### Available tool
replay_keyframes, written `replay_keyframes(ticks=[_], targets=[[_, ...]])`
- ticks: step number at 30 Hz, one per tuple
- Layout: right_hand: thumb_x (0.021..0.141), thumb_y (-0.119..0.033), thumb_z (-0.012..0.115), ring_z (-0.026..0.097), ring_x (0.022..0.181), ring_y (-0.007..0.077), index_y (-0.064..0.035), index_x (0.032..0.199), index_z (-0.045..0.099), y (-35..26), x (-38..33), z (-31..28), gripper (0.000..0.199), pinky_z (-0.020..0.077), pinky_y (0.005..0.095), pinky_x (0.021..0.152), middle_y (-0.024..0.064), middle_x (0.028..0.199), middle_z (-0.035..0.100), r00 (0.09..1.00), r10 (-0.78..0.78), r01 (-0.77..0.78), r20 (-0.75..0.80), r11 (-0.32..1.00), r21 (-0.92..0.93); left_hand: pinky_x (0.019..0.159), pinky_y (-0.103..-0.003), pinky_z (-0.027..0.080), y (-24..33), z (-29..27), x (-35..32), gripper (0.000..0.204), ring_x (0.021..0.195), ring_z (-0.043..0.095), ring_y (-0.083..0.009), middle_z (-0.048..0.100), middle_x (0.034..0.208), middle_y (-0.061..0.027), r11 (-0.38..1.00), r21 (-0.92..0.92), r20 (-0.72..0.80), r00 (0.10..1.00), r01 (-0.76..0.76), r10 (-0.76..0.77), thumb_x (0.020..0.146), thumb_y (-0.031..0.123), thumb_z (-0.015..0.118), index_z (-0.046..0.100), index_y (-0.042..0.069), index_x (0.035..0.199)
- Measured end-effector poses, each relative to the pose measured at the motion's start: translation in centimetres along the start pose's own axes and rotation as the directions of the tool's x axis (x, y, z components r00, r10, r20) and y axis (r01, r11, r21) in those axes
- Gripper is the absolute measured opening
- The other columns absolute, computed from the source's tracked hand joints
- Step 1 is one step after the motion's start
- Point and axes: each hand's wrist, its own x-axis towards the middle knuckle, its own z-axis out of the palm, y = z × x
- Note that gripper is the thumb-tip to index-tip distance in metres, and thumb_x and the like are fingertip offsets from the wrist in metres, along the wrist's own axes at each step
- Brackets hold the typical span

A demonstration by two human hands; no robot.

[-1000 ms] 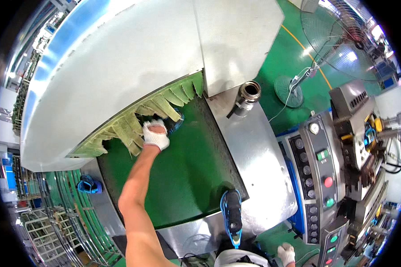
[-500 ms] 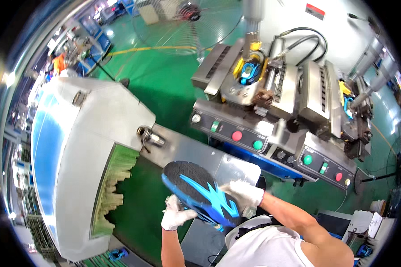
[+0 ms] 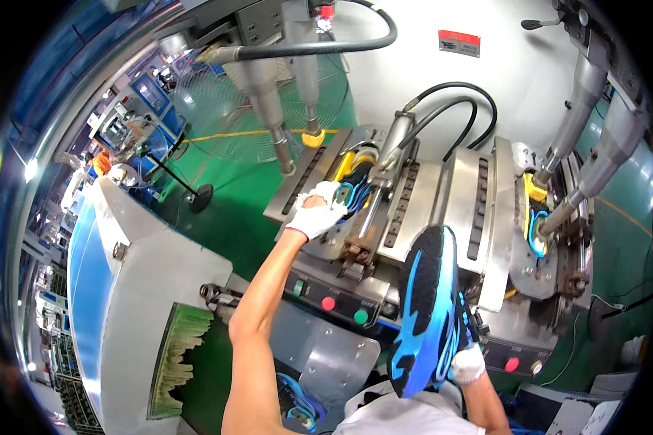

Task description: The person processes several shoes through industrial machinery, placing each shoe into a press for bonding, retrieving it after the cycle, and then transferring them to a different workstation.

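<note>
My left hand (image 3: 317,212), in a white glove, reaches up to the left station of a grey pressing machine (image 3: 457,196) and touches a dark shoe (image 3: 355,187) seated there between yellow clamps. My right hand (image 3: 466,362), also gloved, holds a black and blue sports shoe (image 3: 426,312) upright, sole toward me, in front of the machine's middle. Another blue shoe (image 3: 537,221) sits in the right station under two angled cylinders.
A control panel with red and green buttons (image 3: 341,308) runs below the stations. A white conveyor hood with a green fringed curtain (image 3: 174,355) stands at the lower left. One more blue shoe (image 3: 297,402) lies low by my body. Fans stand on the green floor behind.
My view swung from the conveyor to the press. My left hand left the shoe's toe and went up to the left station; my right hand raised the blue shoe upright.
</note>
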Motion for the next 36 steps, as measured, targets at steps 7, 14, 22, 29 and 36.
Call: replay_keyframes(ticks=[7,14,22,29,36], targets=[[0.072,-0.004,0.08,0.065,0.103,0.0272,0.0036,0.142,0.047,-4.3,-2.2,1.5,0.078,0.0576,0.0399,0.086,0.0163,0.124,0.063,0.906,-0.152,0.168,-0.394,0.986,0.005,0.103,-0.051,0.046,0.6,10.8,9.4,0.089,0.124,0.059,-0.0408,0.058,0.136,-0.0235,0.864,0.093,-0.125,0.867,0.495,-0.483,0.078,0.052,0.075,0.043,0.009,0.15],[0.075,0.001,0.072,0.067,0.079,0.0209,0.0067,0.131,0.054,-2.9,-0.8,0.4,0.059,0.058,0.0328,0.07,0.0128,0.1,0.068,0.855,0.008,-0.028,-0.519,0.999,-0.03,0.109,-0.048,0.043,0.6,2.2,10.8,0.085,0.13,0.055,-0.0386,0.057,0.14,-0.0241,0.831,0.01,0.009,0.831,0.556,-0.556,0.074,0.046,0.079,0.048,0.008,0.143],[0.085,0.001,0.074,0.069,0.087,0.0138,-0.0002,0.097,0.073,0.5,13.0,5.4,0.013,0.0564,0.0327,0.083,0.0064,0.1,0.073,0.871,-0.075,-0.065,-0.486,0.962,-0.265,0.094,-0.041,0.054,4.6,-6.4,-11.1,0.075,0.107,0.069,-0.0326,0.069,0.118,-0.0199,0.875,-0.381,-0.501,0.729,0.298,-0.467,0.073,0.03,0.086,0.055,0.001,0.134],[0.09,-0.01,0.065,0.066,0.068,0.0244,-0.0088,0.099,0.064,5.6,38.9,10.6,0.009,0.0551,0.0383,0.055,0.0072,0.086,0.068,0.953,0.113,-0.204,-0.28,0.926,-0.319,0.091,-0.042,0.054,5.3,1.3,-34.4,0.067,0.104,0.07,-0.0335,0.069,0.117,-0.0183,0.516,-0.48,-0.354,0.382,0.709,-0.854,0.069,0.029,0.087,0.061,0.003,0.126],[0.081,-0.004,0.069,0.057,0.051,0.0219,-0.0035,0.079,0.065,3.8,55.6,-2.4,0.005,0.0447,0.0392,0.046,0.0133,0.071,0.065,0.901,-0.103,-0.309,-0.421,0.528,-0.791,0.095,-0.047,0.047,10.6,17.9,-45.4,0.07,0.108,0.061,-0.0376,0.062,0.117,-0.0172,-0.013,-0.29,-0.185,-0.069,0.957,-0.98,0.068,0.027,0.085,0.057,0.006,0.129]])
